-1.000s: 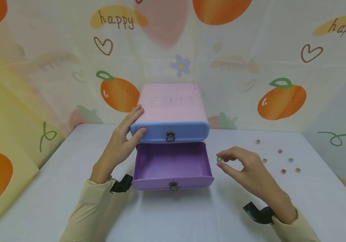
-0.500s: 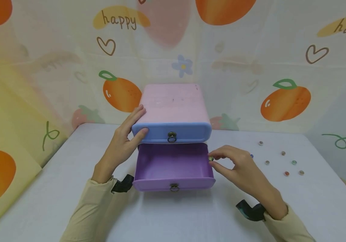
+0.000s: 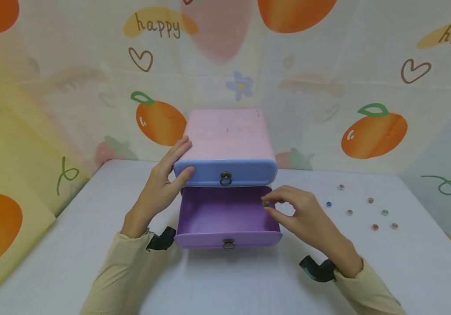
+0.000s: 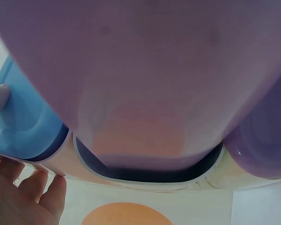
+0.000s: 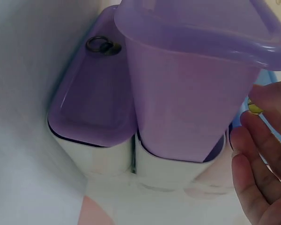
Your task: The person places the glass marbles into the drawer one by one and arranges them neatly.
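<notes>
A pink-topped drawer cabinet [image 3: 229, 131] stands at the middle of the table. Its blue top drawer [image 3: 249, 172] is closed, and the purple drawer [image 3: 225, 214] beneath is pulled out with a bare floor showing. My left hand [image 3: 156, 188] rests against the cabinet's left front corner, thumb on the blue front and fairly straight fingers along the side. Between thumb and index finger, my right hand [image 3: 304, 214] pinches a small yellow-green glass marble [image 3: 265, 204], over the right wall of the purple drawer. The right wrist view shows the marble [image 5: 255, 108] partly covered by fingertips.
Several small glass marbles lie scattered at the right, among them a blue marble [image 3: 329, 204], a green marble [image 3: 385, 212] and a red marble [image 3: 375, 227]. Another purple drawer [image 5: 91, 98] is closed below the pulled-out one. A fruit-print cloth [image 3: 308, 65] hangs behind.
My right hand has moved left with the marble, from beside the purple drawer to over its right wall. The blue marble has come out from behind that hand. My left hand stays put.
</notes>
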Action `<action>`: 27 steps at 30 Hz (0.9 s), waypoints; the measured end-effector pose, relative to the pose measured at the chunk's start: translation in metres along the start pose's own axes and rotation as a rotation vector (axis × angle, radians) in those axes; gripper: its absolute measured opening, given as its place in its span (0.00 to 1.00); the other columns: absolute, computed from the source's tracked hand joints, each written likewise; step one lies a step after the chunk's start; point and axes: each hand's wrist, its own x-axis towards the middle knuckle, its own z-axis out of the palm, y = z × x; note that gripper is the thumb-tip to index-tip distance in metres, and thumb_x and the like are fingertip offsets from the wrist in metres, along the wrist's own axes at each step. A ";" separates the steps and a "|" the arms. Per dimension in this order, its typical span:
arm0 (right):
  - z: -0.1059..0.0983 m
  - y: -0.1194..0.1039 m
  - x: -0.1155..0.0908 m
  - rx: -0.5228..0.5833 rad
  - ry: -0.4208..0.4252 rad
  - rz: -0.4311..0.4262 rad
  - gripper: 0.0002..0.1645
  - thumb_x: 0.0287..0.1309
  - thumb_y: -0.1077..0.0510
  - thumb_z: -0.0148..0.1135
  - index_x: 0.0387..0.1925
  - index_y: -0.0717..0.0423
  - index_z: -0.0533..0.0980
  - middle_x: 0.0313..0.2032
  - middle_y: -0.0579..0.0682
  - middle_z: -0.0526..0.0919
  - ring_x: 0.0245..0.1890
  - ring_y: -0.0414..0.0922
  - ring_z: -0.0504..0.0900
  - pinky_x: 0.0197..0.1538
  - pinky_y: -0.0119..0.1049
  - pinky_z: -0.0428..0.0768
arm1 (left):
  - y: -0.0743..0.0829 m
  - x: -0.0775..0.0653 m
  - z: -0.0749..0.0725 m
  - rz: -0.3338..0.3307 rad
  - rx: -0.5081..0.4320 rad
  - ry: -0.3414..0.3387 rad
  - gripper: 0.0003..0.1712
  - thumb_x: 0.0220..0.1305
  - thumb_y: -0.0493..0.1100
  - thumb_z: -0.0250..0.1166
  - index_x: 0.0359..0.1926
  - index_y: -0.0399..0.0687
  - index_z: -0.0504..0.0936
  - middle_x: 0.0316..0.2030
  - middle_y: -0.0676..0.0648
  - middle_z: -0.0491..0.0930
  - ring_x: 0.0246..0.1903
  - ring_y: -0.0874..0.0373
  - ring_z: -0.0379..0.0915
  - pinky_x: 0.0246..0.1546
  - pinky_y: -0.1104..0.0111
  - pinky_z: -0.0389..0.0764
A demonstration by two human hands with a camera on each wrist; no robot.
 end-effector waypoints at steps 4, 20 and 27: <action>0.005 0.003 0.003 -0.005 -0.016 -0.034 0.16 0.49 0.69 0.73 0.42 0.58 0.84 0.38 0.45 0.88 0.38 0.40 0.84 0.42 0.31 0.84 | -0.001 0.000 0.001 0.000 -0.002 0.002 0.34 0.67 0.33 0.62 0.73 0.47 0.66 0.76 0.49 0.59 0.77 0.55 0.48 0.73 0.62 0.63; 0.016 0.005 0.020 -0.011 -0.080 -0.050 0.12 0.52 0.66 0.72 0.41 0.60 0.84 0.37 0.47 0.88 0.37 0.40 0.85 0.40 0.37 0.85 | -0.002 0.000 0.001 0.000 -0.015 0.006 0.34 0.67 0.33 0.62 0.73 0.47 0.66 0.76 0.49 0.59 0.77 0.57 0.47 0.73 0.61 0.62; 0.020 0.006 0.025 -0.005 -0.170 -0.022 0.10 0.53 0.66 0.72 0.39 0.59 0.84 0.36 0.47 0.88 0.35 0.39 0.85 0.39 0.36 0.85 | -0.001 0.000 0.000 -0.010 -0.014 0.003 0.34 0.67 0.33 0.62 0.73 0.47 0.66 0.76 0.49 0.59 0.77 0.59 0.47 0.73 0.58 0.62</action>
